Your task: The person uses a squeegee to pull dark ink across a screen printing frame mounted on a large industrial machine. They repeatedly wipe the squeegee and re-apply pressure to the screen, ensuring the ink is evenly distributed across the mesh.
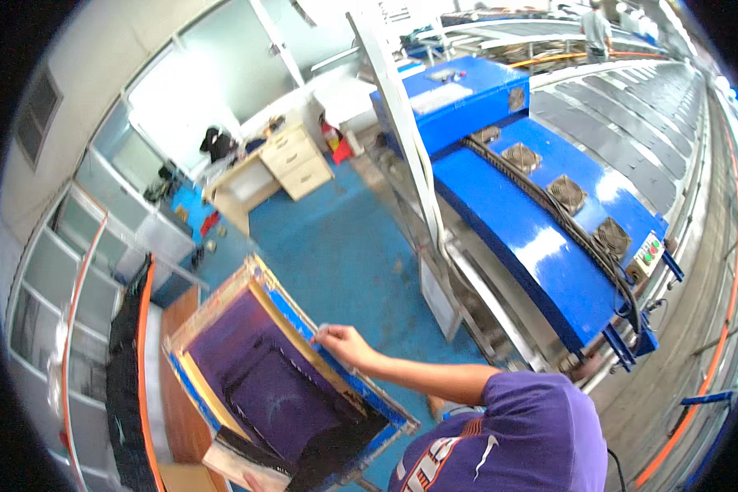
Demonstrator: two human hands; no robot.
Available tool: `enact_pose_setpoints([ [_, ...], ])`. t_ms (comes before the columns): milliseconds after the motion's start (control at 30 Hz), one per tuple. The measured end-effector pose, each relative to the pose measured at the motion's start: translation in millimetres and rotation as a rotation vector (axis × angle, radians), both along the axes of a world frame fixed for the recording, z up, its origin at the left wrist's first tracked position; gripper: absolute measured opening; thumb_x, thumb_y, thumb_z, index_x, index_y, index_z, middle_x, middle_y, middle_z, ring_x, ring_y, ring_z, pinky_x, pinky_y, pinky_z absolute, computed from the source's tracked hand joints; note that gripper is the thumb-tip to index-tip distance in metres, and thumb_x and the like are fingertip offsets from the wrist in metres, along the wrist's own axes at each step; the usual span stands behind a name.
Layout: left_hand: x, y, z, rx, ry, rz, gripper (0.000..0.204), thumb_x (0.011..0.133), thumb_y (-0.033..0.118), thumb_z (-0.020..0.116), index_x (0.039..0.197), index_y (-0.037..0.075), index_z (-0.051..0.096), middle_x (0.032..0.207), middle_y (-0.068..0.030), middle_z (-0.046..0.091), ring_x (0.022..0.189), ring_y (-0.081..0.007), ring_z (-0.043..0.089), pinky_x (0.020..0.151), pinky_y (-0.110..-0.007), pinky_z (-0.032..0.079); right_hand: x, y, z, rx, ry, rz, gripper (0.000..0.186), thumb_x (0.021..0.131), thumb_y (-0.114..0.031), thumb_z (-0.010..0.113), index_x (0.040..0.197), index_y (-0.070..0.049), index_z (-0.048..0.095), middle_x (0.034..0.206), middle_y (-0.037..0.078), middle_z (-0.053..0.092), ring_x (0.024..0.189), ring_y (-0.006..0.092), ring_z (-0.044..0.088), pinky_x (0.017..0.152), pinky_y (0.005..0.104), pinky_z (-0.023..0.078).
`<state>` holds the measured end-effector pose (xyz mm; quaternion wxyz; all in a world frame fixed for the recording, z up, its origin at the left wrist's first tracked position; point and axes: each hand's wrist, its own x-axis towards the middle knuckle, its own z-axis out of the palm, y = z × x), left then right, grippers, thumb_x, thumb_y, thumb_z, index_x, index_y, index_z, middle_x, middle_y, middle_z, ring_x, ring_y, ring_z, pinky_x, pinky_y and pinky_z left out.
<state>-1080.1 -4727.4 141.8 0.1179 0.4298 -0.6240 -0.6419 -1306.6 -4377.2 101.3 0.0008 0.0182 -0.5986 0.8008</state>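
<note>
A screen-printing frame with a blue-taped border and dark purple mesh stands tilted in front of me. My right hand is closed at its right rail, pinching something small and pale that I cannot make out. Low on the frame's left, my left hand grips a squeegee with a pale wooden handle. Dark ink covers the lower part of the mesh, and the fingers of my left hand are partly hidden.
A blue machine with fans and a white post stand right, beside a long printing table where a person stands. A drawer desk is behind, on blue floor. Rails and panels line the left.
</note>
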Motion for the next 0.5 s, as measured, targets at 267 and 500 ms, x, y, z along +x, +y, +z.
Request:
enact_pose_setpoints([
  [267, -231, 51, 50, -0.134, 0.196, -0.074, 0.082, 0.093, 0.054, 0.064, 0.151, 0.001, 0.041, 0.151, -0.0149, 0.045, 0.134, -0.0272, 0.045, 0.111, -0.040, 0.039, -175, -28, 7, 0.008, 0.016, 0.020, 0.024, 0.096, -0.016, 0.063, 0.117, -0.003, 0.063, 0.099, 0.005, 0.069, 0.096, 0.0120, 0.062, 0.088, 0.0298, 0.049],
  [500, -407, 15, 57, -0.127, 0.265, -0.119, 0.080, 0.095, 0.052, 0.063, 0.151, 0.000, 0.041, 0.151, -0.0160, 0.044, 0.135, -0.0281, 0.044, 0.111, -0.041, 0.038, -360, -44, 11, 0.058, 0.058, -0.051, 0.028, 0.097, -0.021, 0.067, 0.120, -0.005, 0.063, 0.106, 0.008, 0.071, 0.102, 0.0138, 0.063, 0.091, 0.0319, 0.050],
])
